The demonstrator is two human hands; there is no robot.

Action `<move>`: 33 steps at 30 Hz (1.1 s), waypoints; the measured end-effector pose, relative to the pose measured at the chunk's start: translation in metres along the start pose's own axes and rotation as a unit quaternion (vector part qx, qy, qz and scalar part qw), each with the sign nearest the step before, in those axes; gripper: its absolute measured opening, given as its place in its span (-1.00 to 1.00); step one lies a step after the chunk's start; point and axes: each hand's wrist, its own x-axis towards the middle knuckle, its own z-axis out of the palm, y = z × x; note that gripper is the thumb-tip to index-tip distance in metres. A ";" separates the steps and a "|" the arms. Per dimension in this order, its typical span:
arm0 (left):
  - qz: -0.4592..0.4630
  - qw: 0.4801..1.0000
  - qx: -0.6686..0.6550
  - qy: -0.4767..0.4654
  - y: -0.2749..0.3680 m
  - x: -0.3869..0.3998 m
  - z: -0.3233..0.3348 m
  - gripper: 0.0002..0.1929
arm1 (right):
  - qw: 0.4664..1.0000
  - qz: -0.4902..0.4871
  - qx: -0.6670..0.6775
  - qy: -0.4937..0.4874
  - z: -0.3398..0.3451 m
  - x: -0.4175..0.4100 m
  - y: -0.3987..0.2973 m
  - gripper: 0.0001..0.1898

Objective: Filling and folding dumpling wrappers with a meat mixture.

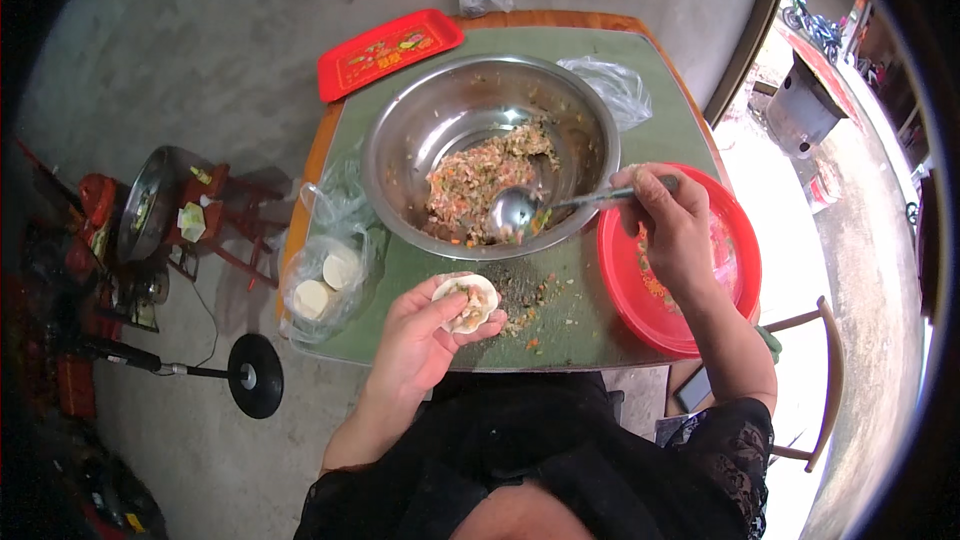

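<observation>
My left hand (431, 322) holds a round dumpling wrapper (486, 298) with minced filling (474, 309) on it, the thumb resting on the filling. In my right hand (667, 221) is the handle of a metal spoon (514, 211), whose bowl lies in a large stainless steel basin (390, 195). A mound of minced filling with bits of carrot and greens (480, 176) fills part of the basin's bottom. Under my right hand stands a round red plastic basin (622, 300). Stacks of wrappers (311, 298) lie in a clear plastic bag (345, 315) at the table's left edge.
The table has a green cover (420, 345) with scattered filling crumbs (529, 307). A red rectangular tray (390, 52) overhangs its far left corner; a clear plastic bag (611, 90) lies at far right. A wooden chair (831, 367) stands right, a red stool (217, 217) and round black base (256, 375) left.
</observation>
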 end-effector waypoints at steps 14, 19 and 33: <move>-0.011 0.999 0.005 -0.036 -0.005 -0.002 0.000 -0.69 | 0.793 -0.324 -0.460 -0.234 0.006 0.020 0.017 -0.77; -0.013 0.998 -0.010 -0.057 -0.011 -0.004 0.003 -0.67 | 0.821 -0.369 -0.416 -0.133 0.010 -0.036 -0.005 -0.71; -0.077 0.993 -0.010 -0.090 -0.032 -0.002 0.016 -0.62 | 0.919 -0.268 -0.287 -0.043 0.060 -0.090 0.053 -0.77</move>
